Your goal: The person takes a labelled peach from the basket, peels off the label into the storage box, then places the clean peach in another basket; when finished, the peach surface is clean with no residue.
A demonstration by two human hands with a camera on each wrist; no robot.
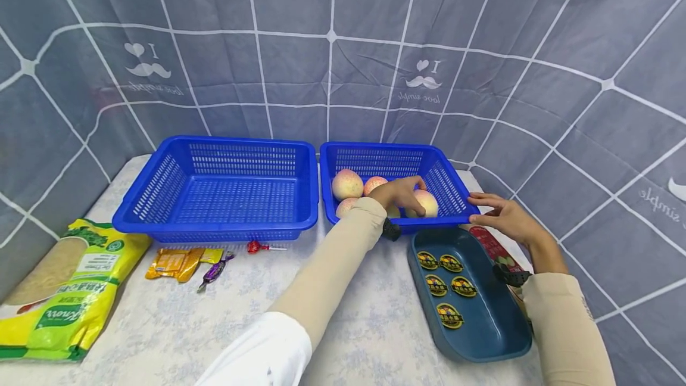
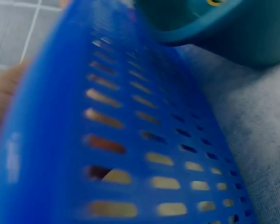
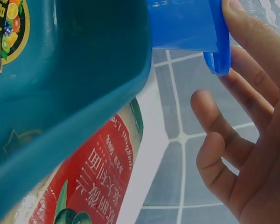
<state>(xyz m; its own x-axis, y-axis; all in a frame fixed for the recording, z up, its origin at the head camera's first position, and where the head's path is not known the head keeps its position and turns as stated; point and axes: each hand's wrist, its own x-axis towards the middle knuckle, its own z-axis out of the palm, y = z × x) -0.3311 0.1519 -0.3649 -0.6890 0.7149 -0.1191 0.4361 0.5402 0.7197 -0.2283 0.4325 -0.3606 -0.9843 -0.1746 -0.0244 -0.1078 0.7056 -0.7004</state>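
My left hand (image 1: 399, 192) reaches into the right blue plastic basket (image 1: 452, 195), its fingers and thumb around a pale pink peach (image 1: 427, 202). More peaches lie in that basket, including one at the upper left (image 1: 347, 184); the forearm and hand partly hide others. My right hand (image 1: 504, 219) is at the basket's right front corner. In the right wrist view its thumb and index finger pinch the blue rim (image 3: 222, 42), while the other fingers stay loosely bent. The left wrist view is mostly filled by the slotted basket wall (image 2: 130, 107), with peaches showing through.
Another blue basket (image 1: 241, 201) stands at left. Below the right basket sits a teal tray (image 1: 482, 320) with several fruit stickers inside. A red spaghetti package (image 3: 98, 172) lies beside it. Wrapped candies (image 1: 177, 262), a red lollipop (image 1: 254, 246) and a yellow-green Knorr bag (image 1: 64, 290) lie at left.
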